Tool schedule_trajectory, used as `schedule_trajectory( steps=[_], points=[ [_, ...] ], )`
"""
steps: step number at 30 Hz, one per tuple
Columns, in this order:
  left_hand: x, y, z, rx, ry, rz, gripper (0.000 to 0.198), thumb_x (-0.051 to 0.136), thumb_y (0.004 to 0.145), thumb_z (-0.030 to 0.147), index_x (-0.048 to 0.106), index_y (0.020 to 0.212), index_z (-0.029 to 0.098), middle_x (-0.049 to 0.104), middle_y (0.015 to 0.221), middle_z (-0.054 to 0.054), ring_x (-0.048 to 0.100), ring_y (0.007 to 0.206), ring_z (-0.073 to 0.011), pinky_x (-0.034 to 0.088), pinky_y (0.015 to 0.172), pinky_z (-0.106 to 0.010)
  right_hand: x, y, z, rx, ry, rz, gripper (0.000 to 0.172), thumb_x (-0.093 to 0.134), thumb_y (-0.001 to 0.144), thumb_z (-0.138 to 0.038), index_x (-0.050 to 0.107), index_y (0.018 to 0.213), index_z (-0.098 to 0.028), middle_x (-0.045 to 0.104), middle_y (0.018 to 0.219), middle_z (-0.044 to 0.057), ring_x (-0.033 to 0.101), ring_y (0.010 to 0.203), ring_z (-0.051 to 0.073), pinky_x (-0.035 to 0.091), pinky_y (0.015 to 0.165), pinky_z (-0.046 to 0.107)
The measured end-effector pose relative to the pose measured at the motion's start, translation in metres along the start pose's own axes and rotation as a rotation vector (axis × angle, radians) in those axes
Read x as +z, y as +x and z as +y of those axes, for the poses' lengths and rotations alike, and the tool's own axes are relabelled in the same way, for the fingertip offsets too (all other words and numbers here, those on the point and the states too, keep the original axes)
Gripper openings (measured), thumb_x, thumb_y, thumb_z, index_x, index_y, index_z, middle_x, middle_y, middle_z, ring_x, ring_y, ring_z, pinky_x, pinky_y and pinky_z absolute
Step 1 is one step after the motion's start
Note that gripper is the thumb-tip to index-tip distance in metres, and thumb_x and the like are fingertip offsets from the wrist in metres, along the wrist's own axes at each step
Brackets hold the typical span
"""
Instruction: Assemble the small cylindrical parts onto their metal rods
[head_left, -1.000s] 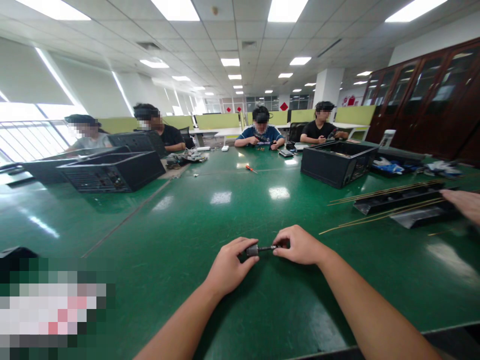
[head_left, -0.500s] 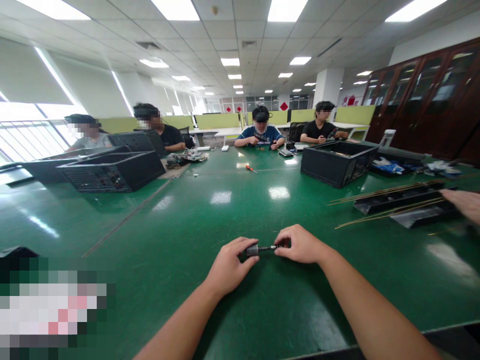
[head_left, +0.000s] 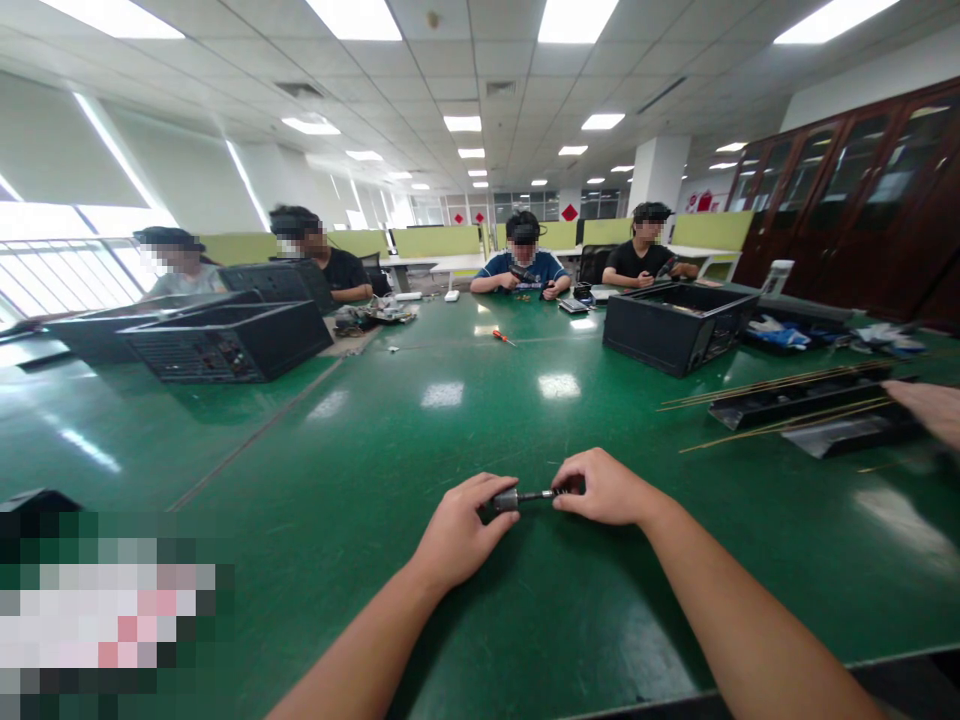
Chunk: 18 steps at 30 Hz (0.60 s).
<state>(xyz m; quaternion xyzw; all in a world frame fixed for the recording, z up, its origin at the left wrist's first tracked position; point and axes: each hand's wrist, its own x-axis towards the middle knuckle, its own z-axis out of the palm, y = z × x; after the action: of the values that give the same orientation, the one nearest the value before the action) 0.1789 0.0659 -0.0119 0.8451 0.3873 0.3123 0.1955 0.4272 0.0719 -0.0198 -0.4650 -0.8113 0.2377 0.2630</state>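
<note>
Just above the green tabletop (head_left: 450, 440), my left hand (head_left: 457, 530) is closed around a dark metal cylinder (head_left: 507, 499), thumb and fingers on opposite sides. A thin metal shaft (head_left: 534, 495) sticks out of the cylinder to the right, lying almost level. At the shaft's far end, my right hand (head_left: 598, 487) pinches a small dark coil spring (head_left: 559, 492). Its fingertips partly cover the spring, so I cannot see whether the shaft runs through it. Both hands sit close together near the middle of the table.
An orange screwdriver (head_left: 501, 337) lies farther back. Black computer cases stand at left (head_left: 232, 340) and right (head_left: 675, 325). Thin brass-coloured rods (head_left: 780, 432) and black metal channels (head_left: 847, 430) lie at right, beside another person's hand (head_left: 926, 408). Several people sit across the table.
My right hand has shifted very slightly to the right, with a bit more of the spring showing. My left hand keeps its hold on the cylinder. The camera view has moved a little.
</note>
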Motion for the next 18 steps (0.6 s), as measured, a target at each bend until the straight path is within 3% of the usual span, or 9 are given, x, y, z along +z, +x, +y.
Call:
schedule_trajectory(
  steps=[7, 13, 18],
  points=[
    [-0.002, 0.001, -0.002, -0.03, 0.034, 0.048, 0.031, 0.066, 0.079, 0.025, 0.068, 0.11, 0.025, 0.07, 0.103, -0.004, 0.065, 0.095, -0.0201, 0.051, 0.087, -0.033, 0.0, 0.0, 0.001, 0.007, 0.004, -0.006, 0.019, 0.069, 0.074, -0.03, 0.075, 0.086, -0.017, 0.069, 0.071, 0.003, 0.06, 0.062, 0.013, 0.043, 0.057, 0.022],
    [-0.006, 0.007, -0.016, -0.293, -0.116, 0.224, 0.038, 0.05, 0.089, 0.045, 0.055, 0.115, 0.019, 0.072, 0.094, -0.006, 0.068, 0.08, -0.0204, 0.052, 0.081, -0.037, 0.001, 0.0, 0.001, 0.039, 0.016, -0.035, 0.021, 0.069, 0.074, -0.03, 0.075, 0.088, -0.016, 0.069, 0.072, 0.003, 0.06, 0.062, 0.013, 0.044, 0.057, 0.022],
    [-0.006, 0.008, -0.022, -0.375, -0.286, 0.179, 0.037, 0.039, 0.093, 0.05, 0.043, 0.111, 0.018, 0.07, 0.102, -0.011, 0.069, 0.083, -0.0231, 0.052, 0.083, -0.04, 0.0, 0.0, -0.001, 0.033, 0.003, -0.039, 0.021, 0.069, 0.074, -0.03, 0.075, 0.088, -0.016, 0.07, 0.074, 0.003, 0.061, 0.063, 0.013, 0.044, 0.058, 0.022]
  ],
)
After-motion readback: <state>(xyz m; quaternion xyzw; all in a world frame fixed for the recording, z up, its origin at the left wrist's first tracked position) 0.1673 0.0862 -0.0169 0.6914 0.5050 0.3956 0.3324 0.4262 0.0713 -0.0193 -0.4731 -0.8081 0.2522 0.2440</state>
